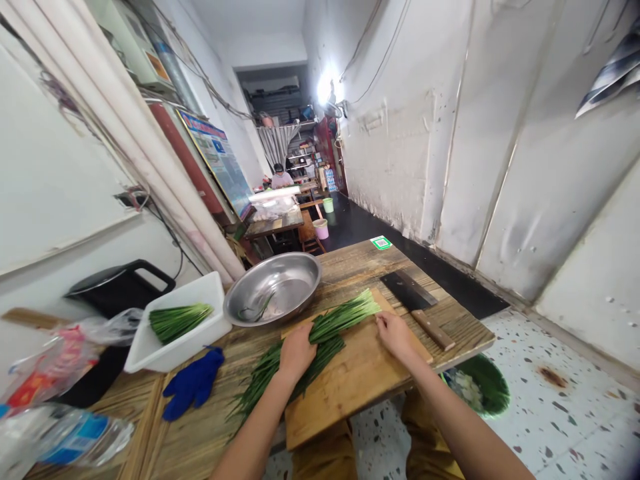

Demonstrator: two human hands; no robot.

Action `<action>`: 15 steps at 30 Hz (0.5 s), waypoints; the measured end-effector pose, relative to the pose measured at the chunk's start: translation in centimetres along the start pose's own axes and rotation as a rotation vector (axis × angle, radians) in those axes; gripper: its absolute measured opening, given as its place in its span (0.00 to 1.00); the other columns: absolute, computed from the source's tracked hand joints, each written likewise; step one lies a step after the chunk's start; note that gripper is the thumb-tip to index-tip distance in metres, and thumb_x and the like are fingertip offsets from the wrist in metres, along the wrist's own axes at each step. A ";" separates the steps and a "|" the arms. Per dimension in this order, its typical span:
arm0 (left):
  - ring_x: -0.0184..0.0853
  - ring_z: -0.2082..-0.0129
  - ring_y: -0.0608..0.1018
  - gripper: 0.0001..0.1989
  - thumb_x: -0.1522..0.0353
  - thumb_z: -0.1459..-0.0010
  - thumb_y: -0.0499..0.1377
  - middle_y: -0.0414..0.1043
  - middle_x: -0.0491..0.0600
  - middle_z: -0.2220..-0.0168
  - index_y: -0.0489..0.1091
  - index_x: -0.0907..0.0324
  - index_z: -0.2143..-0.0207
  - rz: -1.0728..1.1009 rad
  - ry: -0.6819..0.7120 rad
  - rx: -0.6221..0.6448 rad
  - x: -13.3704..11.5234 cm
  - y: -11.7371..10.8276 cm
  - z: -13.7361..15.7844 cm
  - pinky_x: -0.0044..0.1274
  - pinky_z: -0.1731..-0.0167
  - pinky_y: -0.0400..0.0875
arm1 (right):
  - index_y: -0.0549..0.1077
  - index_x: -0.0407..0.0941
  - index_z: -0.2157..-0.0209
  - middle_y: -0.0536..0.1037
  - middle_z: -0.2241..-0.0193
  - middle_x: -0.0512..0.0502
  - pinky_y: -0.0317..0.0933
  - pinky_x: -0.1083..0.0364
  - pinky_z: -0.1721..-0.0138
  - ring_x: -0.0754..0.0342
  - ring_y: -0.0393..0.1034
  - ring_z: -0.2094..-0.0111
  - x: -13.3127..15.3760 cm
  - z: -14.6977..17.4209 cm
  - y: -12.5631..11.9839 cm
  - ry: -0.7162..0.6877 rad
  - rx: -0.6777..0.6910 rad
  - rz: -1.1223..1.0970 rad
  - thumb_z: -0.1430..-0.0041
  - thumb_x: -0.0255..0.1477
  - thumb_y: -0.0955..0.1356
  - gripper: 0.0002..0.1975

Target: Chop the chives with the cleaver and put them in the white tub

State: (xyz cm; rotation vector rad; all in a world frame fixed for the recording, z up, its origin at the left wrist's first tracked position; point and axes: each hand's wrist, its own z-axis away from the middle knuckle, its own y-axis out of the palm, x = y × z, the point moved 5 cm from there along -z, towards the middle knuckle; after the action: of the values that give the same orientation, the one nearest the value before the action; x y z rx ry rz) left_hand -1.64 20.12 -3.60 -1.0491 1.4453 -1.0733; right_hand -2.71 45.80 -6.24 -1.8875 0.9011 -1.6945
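The greens [345, 316] lie in the middle of the frame, a long loose bunch slanting across the board [350, 387], pale stem ends toward the upper right and dark leaf tips fanning past the board's edge to the lower left. They look light, limp at the tips and firmer at the pale end, probably a little slippery if damp, and easily bruised or bent by a hard squeeze. The safest hold is likely a broad, gentle one round the middle of the bunch, with the stem end steadied so that single stalks do not slide out

The left hand [299, 348] is curled over the leafy part, fingers mostly closed round it. The right hand [394, 333] is at the stem end, thumb and fingers drawn close together; I cannot tell whether it pinches a stalk

Just right of the board a cleaver [407, 291] lies flat on the table [345, 268], its handle toward the lower right. Above the bunch sits a steel bowl [280, 287] with a few green bits in it. At left are a white tub [183, 358] holding another bunch [179, 321] and, below it, a blue glove [194, 385]. A green bucket [501, 388] stands at the lower right
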 end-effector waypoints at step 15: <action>0.54 0.33 0.54 0.66 0.45 0.61 0.66 0.48 0.65 0.32 0.37 0.65 0.30 -0.010 0.024 0.223 1.3 1.3 0.7 0.41 0.36 0.49 | 0.78 0.41 0.63 0.80 0.70 0.43 0.57 0.57 0.65 0.52 0.73 0.68 -0.4 -1.3 -0.4 -0.023 0.052 -0.057 0.38 0.24 0.61 0.14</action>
State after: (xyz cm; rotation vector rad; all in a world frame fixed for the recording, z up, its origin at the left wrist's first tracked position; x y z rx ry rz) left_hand -1.16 19.11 -5.25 -0.8874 1.3056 -1.2271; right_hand -3.94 46.49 -6.11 -1.9110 0.7935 -1.7096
